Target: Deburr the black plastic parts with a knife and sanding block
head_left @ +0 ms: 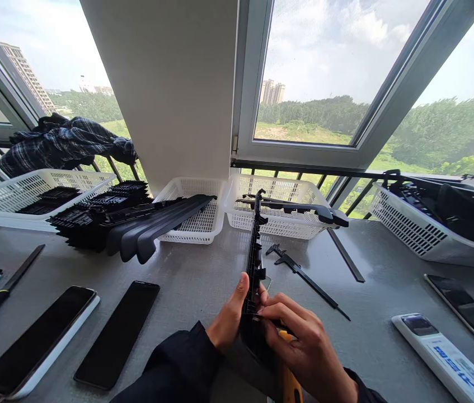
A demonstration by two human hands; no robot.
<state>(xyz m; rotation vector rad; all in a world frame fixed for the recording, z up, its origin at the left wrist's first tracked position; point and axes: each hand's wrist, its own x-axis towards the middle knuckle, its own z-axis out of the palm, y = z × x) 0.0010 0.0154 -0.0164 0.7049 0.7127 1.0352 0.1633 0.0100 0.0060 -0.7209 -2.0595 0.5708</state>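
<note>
Your left hand (229, 314) is wrapped around the lower part of a long, narrow, black plastic strip with clips along one edge (255, 246), thumb on one side and fingertips on the other. The strip is directly in front of you, above the grey table (203, 268), its far end pointing away from you. Your right hand (306, 331) is curled, thumb and forefinger drawn close together against the clipped edge; whether they pinch it cannot be told. A yellow-orange handle (291, 386) shows below this hand, partly hidden.

On the table, locate a black sliding caliper (308, 280) right of the strip. A black slab-shaped phone (117, 336) and a white-edged phone (37, 341) lie to your left; a white oblong device with blue lettering (450, 355) lies to your right. White perforated plastic baskets (186, 236) line the rear edge, beside stacked black plastic parts (94, 218). Beyond stand a pale pillar (178, 95) and grey-framed windows (320, 73).
</note>
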